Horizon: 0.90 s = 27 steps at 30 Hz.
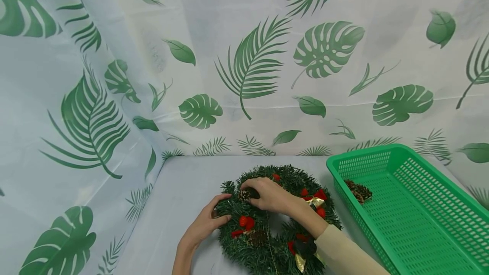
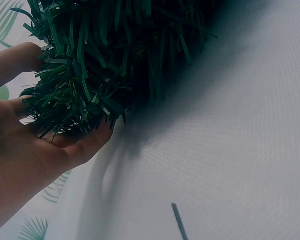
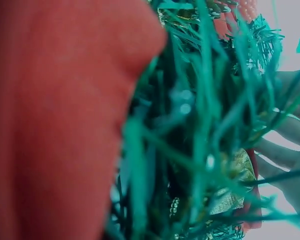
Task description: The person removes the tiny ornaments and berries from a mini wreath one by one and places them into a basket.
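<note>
A green artificial wreath [image 1: 238,251] with red ornaments and gold bows lies on the white-covered table. My left hand [image 1: 206,222] grips its left edge, with the thumb and fingers around the tips. In the left wrist view, the fingers [image 2: 92,145] curl under the green tinsel-like needles [image 2: 80,95]. At the wreath's upper left, my right hand [image 1: 269,196] pinches a brown pine cone [image 1: 244,195] close over the greenery. Another pine cone [image 1: 257,237] sits lower on the wreath, beside red berries [image 1: 246,222]. A blurred red surface [image 3: 65,120] fills the left of the right wrist view.
To the right stands a green plastic basket [image 1: 420,215] with pine cones [image 1: 358,191] at its left side. A leaf-print cloth [image 1: 267,130] hangs behind and at the left. One loose needle [image 2: 179,221] lies on the table near the wreath.
</note>
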### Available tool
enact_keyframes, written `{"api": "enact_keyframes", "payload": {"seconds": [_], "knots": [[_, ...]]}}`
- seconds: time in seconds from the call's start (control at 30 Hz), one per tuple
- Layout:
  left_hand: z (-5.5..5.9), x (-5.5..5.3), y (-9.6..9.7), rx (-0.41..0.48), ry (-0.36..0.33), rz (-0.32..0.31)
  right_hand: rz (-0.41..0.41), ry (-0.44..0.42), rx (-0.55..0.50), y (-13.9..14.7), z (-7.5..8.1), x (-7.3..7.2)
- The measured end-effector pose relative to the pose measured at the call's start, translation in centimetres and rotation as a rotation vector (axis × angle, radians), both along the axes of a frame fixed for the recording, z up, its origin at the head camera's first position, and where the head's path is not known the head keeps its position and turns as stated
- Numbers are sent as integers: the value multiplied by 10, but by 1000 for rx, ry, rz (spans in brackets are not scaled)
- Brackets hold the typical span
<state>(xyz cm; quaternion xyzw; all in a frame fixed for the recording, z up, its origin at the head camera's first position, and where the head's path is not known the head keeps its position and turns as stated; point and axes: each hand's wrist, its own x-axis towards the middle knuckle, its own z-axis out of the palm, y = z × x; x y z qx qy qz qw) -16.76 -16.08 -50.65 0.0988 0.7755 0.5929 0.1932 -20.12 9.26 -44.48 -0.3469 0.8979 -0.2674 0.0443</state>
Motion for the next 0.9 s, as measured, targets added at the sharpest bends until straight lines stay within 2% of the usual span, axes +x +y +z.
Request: {"api": "enact_keyframes", "payload": {"seconds": [0.47,0.9], "knots": [[1,1,1,-3,-4,-1,32,30,-69,7,9,3],[1,0,1,-13,1,1,11,37,-119,21,17,3]]}}
